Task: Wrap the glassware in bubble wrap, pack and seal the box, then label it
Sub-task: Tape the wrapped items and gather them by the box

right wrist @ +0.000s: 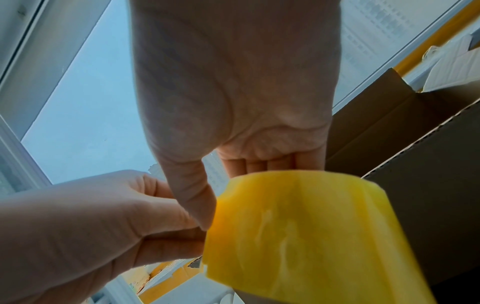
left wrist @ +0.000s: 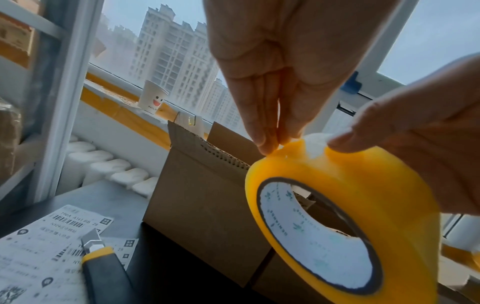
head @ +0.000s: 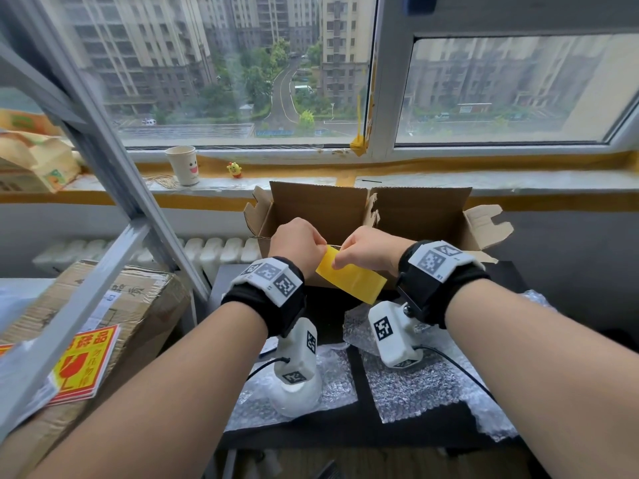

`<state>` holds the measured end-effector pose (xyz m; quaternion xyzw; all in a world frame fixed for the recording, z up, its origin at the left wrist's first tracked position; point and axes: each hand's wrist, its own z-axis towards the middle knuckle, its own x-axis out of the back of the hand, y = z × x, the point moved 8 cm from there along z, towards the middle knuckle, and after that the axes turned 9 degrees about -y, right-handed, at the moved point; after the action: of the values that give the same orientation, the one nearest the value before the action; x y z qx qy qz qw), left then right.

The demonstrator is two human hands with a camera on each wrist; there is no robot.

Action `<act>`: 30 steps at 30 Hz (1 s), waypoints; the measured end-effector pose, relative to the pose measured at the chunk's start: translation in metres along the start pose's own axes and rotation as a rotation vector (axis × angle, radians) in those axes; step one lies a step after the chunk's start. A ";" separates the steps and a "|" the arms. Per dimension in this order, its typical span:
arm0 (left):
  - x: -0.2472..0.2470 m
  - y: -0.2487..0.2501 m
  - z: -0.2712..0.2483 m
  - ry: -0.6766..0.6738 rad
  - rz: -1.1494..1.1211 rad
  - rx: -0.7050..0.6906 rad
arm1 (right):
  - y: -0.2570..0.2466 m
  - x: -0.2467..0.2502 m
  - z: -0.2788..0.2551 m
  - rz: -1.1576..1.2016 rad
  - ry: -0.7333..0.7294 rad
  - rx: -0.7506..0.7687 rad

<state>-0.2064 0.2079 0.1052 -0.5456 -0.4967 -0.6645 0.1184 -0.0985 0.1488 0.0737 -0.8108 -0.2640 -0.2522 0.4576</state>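
While the right hand (head: 368, 248) grips the yellow tape roll (head: 351, 279) with curled fingers, the left hand (head: 297, 242) pinches the loose tape end at the roll's top edge. Both are raised before the open cardboard box (head: 397, 216). The box inside is hidden; bubble wrap (head: 408, 388) lies below on the table

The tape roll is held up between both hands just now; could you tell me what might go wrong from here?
1. The left hand pinches only the tape's edge on the tape roll; the strip may split or restick.
2. The utility knife lies with its blade out, a cut risk.
3. The box flaps stand open.
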 end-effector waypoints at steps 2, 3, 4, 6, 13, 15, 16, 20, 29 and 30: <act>0.001 0.003 -0.001 -0.001 0.033 -0.017 | -0.001 0.000 0.000 0.008 0.001 -0.002; 0.002 0.004 -0.001 0.002 0.047 -0.026 | -0.002 0.000 0.000 0.011 0.001 -0.003; 0.003 0.006 -0.002 0.004 0.057 -0.031 | -0.002 0.000 0.000 0.013 0.000 -0.005; 0.004 0.007 -0.002 0.004 0.068 -0.034 | -0.002 -0.001 0.000 0.013 0.000 -0.010; 0.006 0.010 -0.002 -0.004 0.186 -0.078 | -0.004 -0.002 0.002 -0.009 0.006 -0.018; 0.005 0.011 0.000 -0.022 0.271 -0.108 | -0.007 -0.004 0.001 -0.028 0.009 -0.025; 0.005 0.012 0.001 -0.033 0.304 -0.118 | -0.009 -0.005 0.000 -0.039 0.013 -0.028; 0.003 0.014 0.002 -0.045 0.428 -0.178 | -0.013 -0.007 0.000 -0.080 0.011 -0.023; 0.008 0.012 0.000 -0.003 0.429 -0.282 | -0.022 -0.005 -0.003 -0.029 0.017 0.014; 0.008 0.010 0.000 -0.004 0.420 -0.294 | -0.022 -0.005 -0.003 -0.025 0.019 0.017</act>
<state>-0.2026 0.2061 0.1171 -0.6494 -0.2705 -0.6895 0.1723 -0.1171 0.1552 0.0857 -0.8009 -0.2719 -0.2635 0.4639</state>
